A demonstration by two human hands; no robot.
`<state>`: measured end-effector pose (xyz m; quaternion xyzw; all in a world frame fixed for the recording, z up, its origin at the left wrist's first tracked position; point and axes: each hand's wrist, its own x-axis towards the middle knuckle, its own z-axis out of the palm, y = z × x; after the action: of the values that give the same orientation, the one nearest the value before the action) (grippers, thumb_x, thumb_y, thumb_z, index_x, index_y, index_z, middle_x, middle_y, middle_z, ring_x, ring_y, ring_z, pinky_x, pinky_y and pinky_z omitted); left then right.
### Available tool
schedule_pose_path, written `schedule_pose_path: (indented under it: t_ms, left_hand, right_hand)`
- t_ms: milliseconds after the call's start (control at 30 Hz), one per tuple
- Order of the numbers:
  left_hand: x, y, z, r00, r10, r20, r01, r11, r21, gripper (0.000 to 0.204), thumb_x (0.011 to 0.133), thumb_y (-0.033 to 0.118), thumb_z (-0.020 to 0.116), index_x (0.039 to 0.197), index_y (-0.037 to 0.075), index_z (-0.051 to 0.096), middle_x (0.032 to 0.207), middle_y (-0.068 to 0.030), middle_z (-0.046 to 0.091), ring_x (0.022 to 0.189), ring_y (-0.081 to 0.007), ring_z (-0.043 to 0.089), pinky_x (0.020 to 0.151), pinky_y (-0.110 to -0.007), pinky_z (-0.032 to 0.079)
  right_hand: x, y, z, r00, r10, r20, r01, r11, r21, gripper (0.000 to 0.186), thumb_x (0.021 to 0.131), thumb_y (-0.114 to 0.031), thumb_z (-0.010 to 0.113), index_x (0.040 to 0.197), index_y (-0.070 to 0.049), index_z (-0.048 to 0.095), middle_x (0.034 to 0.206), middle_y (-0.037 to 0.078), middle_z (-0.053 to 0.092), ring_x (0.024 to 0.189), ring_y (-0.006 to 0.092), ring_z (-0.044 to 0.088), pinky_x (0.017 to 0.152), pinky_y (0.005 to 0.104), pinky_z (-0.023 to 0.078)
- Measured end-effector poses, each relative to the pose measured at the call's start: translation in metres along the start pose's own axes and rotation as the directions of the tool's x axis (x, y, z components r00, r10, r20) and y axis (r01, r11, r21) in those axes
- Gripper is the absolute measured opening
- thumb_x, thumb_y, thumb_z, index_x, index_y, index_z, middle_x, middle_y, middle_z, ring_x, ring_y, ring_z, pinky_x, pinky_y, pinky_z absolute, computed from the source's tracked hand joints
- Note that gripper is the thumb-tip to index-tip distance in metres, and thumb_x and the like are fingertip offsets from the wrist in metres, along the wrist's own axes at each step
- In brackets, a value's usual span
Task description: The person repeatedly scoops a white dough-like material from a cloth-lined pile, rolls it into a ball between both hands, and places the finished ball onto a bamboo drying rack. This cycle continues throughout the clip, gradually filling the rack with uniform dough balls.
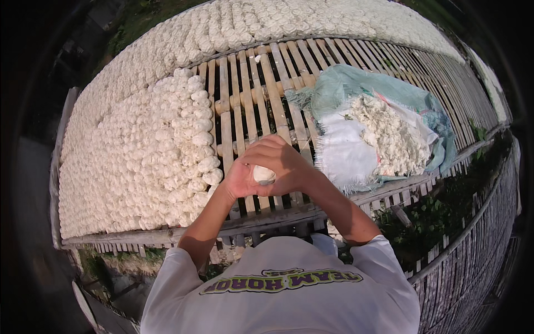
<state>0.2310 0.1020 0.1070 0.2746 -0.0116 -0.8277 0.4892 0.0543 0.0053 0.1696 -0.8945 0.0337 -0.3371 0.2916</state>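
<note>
In front of my body, my left hand (238, 176) and my right hand (288, 167) are cupped together around a white, dough-like lump (263, 175). Part of the lump shows in the gap between the palms; the fingers cover the remainder. Both hands are above a bamboo slat rack (226, 133). To their left, many similar off-white lumps (139, 150) lie in tight rows on the rack. On the right, a crumbly white mass (389, 136) rests on an opened woven sack (340, 147), white and pale green with frayed edges.
More rows of white lumps (267, 25) run along the far side of the rack. A bamboo pole (278, 218) forms its near edge, close to my body. A slatted bamboo fence (467, 267) stands at the lower right, with green plants (439, 214) beside it.
</note>
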Motion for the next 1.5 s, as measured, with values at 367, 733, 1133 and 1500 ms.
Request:
schedule_pose_path:
  t_ms: [367, 733, 1133, 1500]
  left_hand:
    - [0.054, 0.179, -0.103, 0.945, 0.263, -0.197, -0.154, 0.883, 0.442, 0.053, 0.106, 0.061, 0.053, 0.131, 0.015, 0.064, 0.113, -0.0076, 0.075, 0.085, -0.0193, 0.074, 0.071, -0.035, 0.065]
    - [0.093, 0.440, -0.150, 0.624, 0.627, -0.466, 0.413, 0.242, 0.878, 0.065, 0.085, 0.053, 0.079, 0.136, 0.015, 0.064, 0.126, -0.0095, 0.067, 0.110, -0.0274, 0.068, 0.079, -0.045, 0.063]
    - [0.178, 0.578, -0.209, 0.472, 0.860, -0.192, 0.809, -0.337, 0.481, 0.067, 0.080, 0.054, 0.077, 0.137, 0.022, 0.067, 0.119, -0.0111, 0.078, 0.114, -0.0297, 0.074, 0.097, -0.047, 0.057]
    - [0.226, 0.551, -0.282, 0.348, 0.901, -0.257, 0.932, -0.363, -0.010, 0.061, 0.099, 0.038, 0.051, 0.157, 0.017, 0.052, 0.168, -0.0132, 0.040, 0.160, -0.0356, 0.024, 0.118, -0.077, 0.016]
  right_hand:
    - [-0.179, 0.006, 0.009, 0.681, 0.619, -0.390, -0.711, 0.687, -0.150, 0.003, 0.093, -0.007, 0.070, 0.096, -0.006, 0.070, 0.099, 0.009, 0.071, 0.098, 0.0297, 0.065, 0.097, 0.0442, 0.044]
    - [-0.211, 0.012, 0.038, 0.645, 0.686, -0.335, -0.750, 0.485, -0.451, 0.008, 0.084, -0.021, 0.069, 0.083, -0.013, 0.066, 0.081, 0.001, 0.065, 0.088, 0.0262, 0.062, 0.099, 0.0492, 0.036]
    - [-0.200, 0.044, 0.030, 0.522, 0.829, -0.199, -0.801, 0.396, -0.448, 0.006, 0.073, -0.020, 0.067, 0.076, -0.016, 0.065, 0.078, 0.001, 0.062, 0.081, 0.0237, 0.060, 0.090, 0.0463, 0.039]
    - [-0.200, 0.028, 0.028, 0.464, 0.870, -0.163, -0.823, 0.356, -0.443, 0.006, 0.070, -0.020, 0.068, 0.075, -0.017, 0.065, 0.077, 0.000, 0.062, 0.081, 0.0228, 0.060, 0.088, 0.0457, 0.040]
